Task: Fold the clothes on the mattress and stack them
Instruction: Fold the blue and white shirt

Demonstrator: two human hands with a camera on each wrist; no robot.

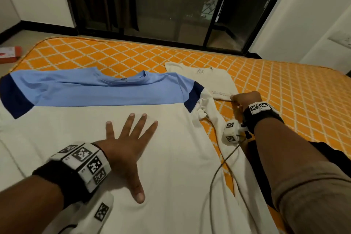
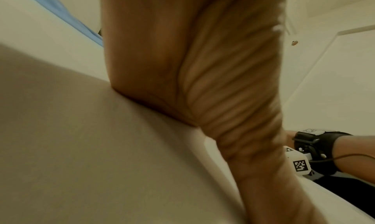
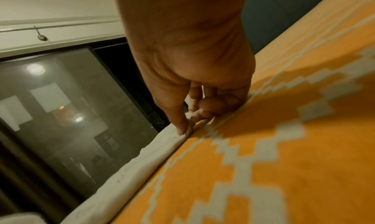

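Note:
A blue and white shirt [image 1: 114,138] lies spread flat across the orange mattress [image 1: 284,91], collar toward the far side. My left hand [image 1: 129,138] presses flat on its white body, fingers straight and spread; the left wrist view shows the palm [image 2: 182,67] on the white cloth [image 2: 81,147]. A folded cream shirt [image 1: 209,80] lies beyond on the right. My right hand [image 1: 243,99] pinches its near edge; in the right wrist view the fingers [image 3: 182,125] curl round the cream hem [image 3: 142,160] at the mattress surface [image 3: 284,147].
Dark glass sliding doors [image 1: 171,5] stand behind the mattress. A red and white box [image 1: 9,55] sits on the floor at far left. A cable [image 1: 218,173] runs from my right wrist over the white shirt. The orange mattress stretches bare to the right.

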